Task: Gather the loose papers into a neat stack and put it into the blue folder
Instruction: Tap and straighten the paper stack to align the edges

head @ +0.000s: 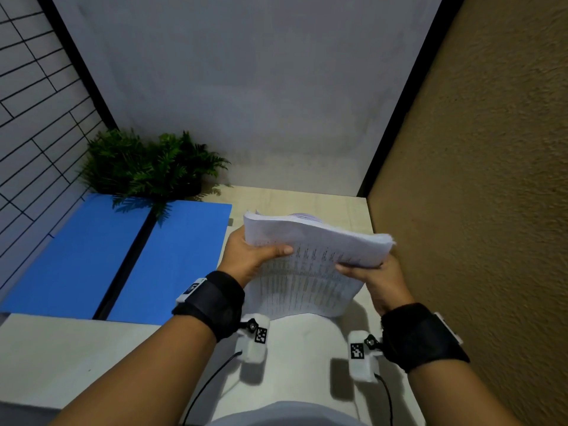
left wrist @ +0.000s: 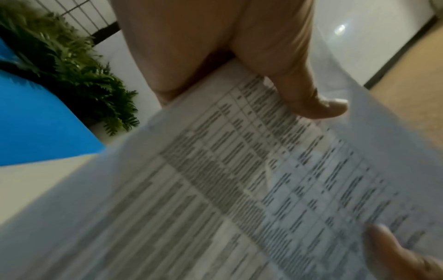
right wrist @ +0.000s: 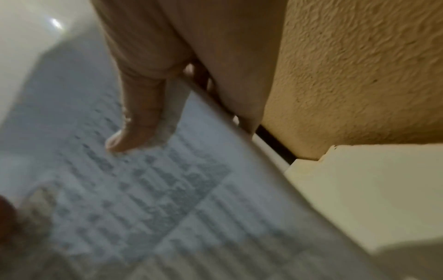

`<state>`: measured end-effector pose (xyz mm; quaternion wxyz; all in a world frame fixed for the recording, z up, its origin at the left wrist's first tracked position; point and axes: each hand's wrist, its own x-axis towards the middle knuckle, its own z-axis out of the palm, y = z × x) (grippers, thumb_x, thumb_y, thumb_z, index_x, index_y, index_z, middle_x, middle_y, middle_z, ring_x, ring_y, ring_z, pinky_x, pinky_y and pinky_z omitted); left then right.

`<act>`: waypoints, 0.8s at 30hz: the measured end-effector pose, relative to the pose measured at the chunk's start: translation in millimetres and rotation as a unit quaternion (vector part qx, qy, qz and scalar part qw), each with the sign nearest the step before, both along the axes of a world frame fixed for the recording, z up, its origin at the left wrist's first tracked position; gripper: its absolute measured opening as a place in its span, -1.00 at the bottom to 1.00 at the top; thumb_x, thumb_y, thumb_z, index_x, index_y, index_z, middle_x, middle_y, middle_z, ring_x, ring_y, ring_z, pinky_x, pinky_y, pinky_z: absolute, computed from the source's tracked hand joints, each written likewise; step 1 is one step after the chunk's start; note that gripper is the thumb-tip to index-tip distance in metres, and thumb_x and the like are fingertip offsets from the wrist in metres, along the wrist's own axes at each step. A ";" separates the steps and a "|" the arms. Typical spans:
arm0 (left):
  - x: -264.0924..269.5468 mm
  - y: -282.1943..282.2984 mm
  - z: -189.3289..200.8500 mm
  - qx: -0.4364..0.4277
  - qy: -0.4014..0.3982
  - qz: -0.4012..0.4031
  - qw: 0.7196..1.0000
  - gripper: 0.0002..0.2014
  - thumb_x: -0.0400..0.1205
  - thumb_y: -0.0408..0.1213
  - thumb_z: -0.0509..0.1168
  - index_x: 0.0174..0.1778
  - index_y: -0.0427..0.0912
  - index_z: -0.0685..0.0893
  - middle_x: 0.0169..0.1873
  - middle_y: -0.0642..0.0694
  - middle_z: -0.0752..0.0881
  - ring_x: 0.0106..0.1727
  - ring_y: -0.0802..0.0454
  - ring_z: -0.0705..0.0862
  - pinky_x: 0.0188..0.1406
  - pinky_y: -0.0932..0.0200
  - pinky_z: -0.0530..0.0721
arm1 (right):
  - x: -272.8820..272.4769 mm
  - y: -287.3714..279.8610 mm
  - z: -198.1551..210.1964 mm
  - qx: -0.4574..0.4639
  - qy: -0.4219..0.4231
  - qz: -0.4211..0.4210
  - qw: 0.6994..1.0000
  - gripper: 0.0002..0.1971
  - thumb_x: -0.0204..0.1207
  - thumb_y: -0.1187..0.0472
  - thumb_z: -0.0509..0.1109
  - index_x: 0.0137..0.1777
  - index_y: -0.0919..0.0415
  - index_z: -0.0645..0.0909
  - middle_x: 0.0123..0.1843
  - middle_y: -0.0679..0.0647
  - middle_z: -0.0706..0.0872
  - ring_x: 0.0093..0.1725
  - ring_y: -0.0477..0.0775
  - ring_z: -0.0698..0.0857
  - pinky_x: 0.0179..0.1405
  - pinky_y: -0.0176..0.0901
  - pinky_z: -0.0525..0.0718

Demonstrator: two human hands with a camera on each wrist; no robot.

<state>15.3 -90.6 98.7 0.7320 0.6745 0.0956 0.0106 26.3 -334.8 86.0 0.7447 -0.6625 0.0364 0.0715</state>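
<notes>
Left hand [head: 249,256] and right hand [head: 373,278] each grip a thick, bowed stack of printed papers [head: 310,262].

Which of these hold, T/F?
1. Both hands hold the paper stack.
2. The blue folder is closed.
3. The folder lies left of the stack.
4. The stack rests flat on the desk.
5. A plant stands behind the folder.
1. True: the left hand and right hand grip the paper stack.
2. False: the blue folder lies open.
3. True.
4. False: it is held tilted above the desk.
5. True: the plant overhangs its far edge.
</notes>
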 end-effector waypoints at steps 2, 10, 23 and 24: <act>-0.9 1.8 -6.7 0.012 0.023 -0.022 0.999 -0.54 0.33 -0.45 0.63 0.15 -0.24 0.74 0.02 -0.17 0.83 0.11 -0.04 0.80 -0.17 0.30 0.75 | -1.7 3.2 -3.7 -0.031 0.003 0.023 0.999 -0.47 0.15 0.55 0.65 0.14 0.23 0.71 0.12 0.25 0.81 0.18 0.26 0.77 0.06 0.08 0.79; -1.6 7.6 -2.7 -0.015 0.007 0.014 1.000 -0.45 0.18 -0.37 0.71 0.11 -0.23 0.77 0.01 -0.16 0.85 0.08 -0.07 0.80 -0.08 0.15 0.77 | -3.4 9.6 13.2 -0.014 -0.027 0.013 0.999 -0.57 0.28 0.54 0.60 0.10 0.17 0.74 0.07 0.17 0.84 0.14 0.18 0.79 0.08 0.14 0.79; -7.0 6.5 -3.9 -0.034 0.019 0.001 0.999 -0.38 0.18 -0.26 0.71 0.19 -0.19 0.75 0.06 -0.16 0.84 0.16 -0.14 0.77 -0.05 0.14 0.73 | -10.6 7.0 -3.3 -0.025 0.047 0.037 0.998 -0.37 -0.02 0.35 0.76 0.14 0.20 0.71 0.12 0.19 0.81 0.21 0.22 0.75 0.14 0.21 0.76; -7.9 5.5 -7.1 -0.036 0.025 0.002 0.999 -0.44 0.27 -0.31 0.67 0.21 -0.20 0.74 0.07 -0.16 0.84 0.18 -0.16 0.76 -0.07 0.17 0.73 | -12.8 9.6 -11.7 -0.040 0.073 0.041 0.996 -0.34 -0.04 0.31 0.77 0.15 0.20 0.70 0.15 0.21 0.79 0.25 0.25 0.72 0.16 0.27 0.75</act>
